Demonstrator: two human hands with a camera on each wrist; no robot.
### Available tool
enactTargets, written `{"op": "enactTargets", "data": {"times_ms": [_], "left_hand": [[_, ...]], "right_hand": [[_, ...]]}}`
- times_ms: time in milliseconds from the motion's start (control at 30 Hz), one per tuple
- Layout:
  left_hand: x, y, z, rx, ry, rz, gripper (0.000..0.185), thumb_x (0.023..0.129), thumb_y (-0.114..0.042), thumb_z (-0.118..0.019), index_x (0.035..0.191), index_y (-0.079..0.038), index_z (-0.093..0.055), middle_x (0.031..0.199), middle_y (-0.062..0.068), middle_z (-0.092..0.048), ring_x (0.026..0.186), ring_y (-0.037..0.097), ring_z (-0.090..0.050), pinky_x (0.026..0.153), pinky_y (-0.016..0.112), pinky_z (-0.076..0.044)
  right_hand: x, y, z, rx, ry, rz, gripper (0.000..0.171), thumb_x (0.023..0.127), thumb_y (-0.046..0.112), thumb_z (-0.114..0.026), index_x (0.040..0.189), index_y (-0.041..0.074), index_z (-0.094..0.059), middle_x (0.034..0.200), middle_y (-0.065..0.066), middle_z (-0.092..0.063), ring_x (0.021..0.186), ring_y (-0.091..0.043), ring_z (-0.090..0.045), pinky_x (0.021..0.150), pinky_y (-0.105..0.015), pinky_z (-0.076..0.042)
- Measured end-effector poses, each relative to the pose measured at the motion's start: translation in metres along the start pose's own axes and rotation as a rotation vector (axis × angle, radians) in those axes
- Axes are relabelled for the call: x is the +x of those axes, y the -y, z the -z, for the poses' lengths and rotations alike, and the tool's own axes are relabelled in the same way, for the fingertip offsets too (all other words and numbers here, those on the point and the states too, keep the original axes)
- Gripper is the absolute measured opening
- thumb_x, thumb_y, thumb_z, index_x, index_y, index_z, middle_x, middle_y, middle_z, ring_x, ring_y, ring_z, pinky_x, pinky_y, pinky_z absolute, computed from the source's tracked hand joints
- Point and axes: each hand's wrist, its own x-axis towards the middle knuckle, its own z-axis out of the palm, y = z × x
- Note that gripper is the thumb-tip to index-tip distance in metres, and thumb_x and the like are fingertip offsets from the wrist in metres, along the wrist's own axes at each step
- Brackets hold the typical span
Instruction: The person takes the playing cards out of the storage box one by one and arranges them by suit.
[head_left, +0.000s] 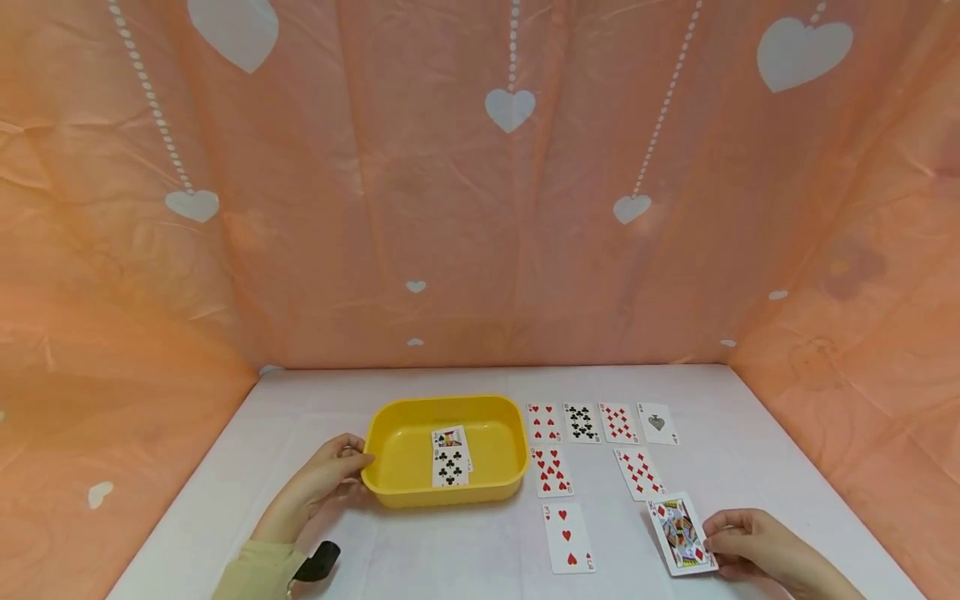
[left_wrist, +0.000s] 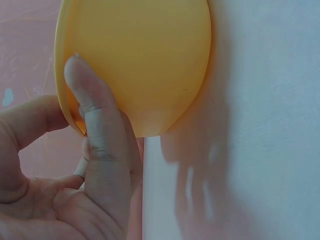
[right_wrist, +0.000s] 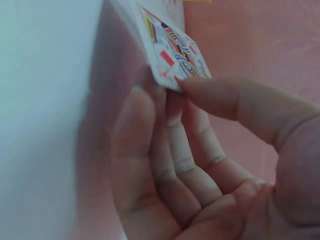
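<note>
Fingers of right hand (head_left: 757, 546) pinch king of diamonds (head_left: 681, 533) at 5 o'clock on surface (head_left: 750, 433); left hand (head_left: 330, 477) grips yellow tub (head_left: 390, 487), w/ two cards (head_left: 451, 457) inside. Approx. seven cards left, by my count.

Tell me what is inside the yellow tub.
Inside the yellow tub lie two overlapping cards: a clubs card on top, partly covering a face card whose suit I cannot read. Anything beneath them is hidden.
</note>
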Motion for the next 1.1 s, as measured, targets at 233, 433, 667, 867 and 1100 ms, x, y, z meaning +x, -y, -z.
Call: {"op": "enactTargets", "data": {"times_ms": [233,433,667,867,1100], "left_hand": [[0.0,0.001,0.002,-0.013,0.029,-0.021,0.028,0.093,-0.006,-0.057,0.11,0.007,-0.04,0.086,0.011,-0.057,0.066,0.018,-0.058,0.057,0.025,-0.053],[0.001,0.002,0.002,-0.005,0.036,-0.019,0.027,0.093,-0.007,-0.057,0.11,0.006,-0.041,0.087,0.012,-0.058,0.067,0.018,-0.059,0.058,0.025,-0.053],[0.0,0.002,0.002,0.004,0.028,-0.029,0.028,0.093,-0.008,-0.057,0.111,0.007,-0.04,0.087,0.011,-0.058,0.066,0.018,-0.059,0.056,0.024,-0.052],[0.001,0.001,0.001,0.0,0.013,-0.015,0.028,0.092,-0.006,-0.057,0.111,0.007,-0.04,0.087,0.011,-0.059,0.065,0.017,-0.058,0.056,0.023,-0.052],[0.001,0.002,0.002,0.003,0.013,-0.02,0.027,0.092,-0.006,-0.057,0.11,0.006,-0.041,0.087,0.011,-0.059,0.067,0.017,-0.059,0.057,0.024,-0.052]], "right_hand": [[-0.001,-0.007,-0.006,0.041,-0.024,-0.08,0.016,0.089,0.007,-0.062,0.098,-0.007,-0.061,0.082,-0.008,-0.064,0.069,-0.012,-0.061,0.063,-0.026,-0.056],[0.001,-0.005,-0.011,-0.068,-0.102,-0.143,0.018,0.089,0.01,-0.064,0.098,-0.006,-0.061,0.075,-0.005,-0.062,0.062,-0.012,-0.061,0.056,-0.024,-0.053],[0.003,0.003,-0.015,-0.147,-0.158,-0.19,0.016,0.09,0.012,-0.063,0.094,-0.003,-0.063,0.072,-0.003,-0.061,0.059,-0.011,-0.058,0.051,-0.021,-0.048],[0.002,0.006,-0.019,-0.163,-0.193,-0.203,0.013,0.089,0.011,-0.062,0.091,-0.003,-0.063,0.069,-0.004,-0.059,0.057,-0.011,-0.057,0.049,-0.02,-0.046],[0.001,0.005,-0.021,-0.198,-0.209,-0.175,0.011,0.089,0.009,-0.062,0.086,-0.002,-0.062,0.067,-0.003,-0.059,0.056,-0.011,-0.057,0.048,-0.02,-0.046]]}}
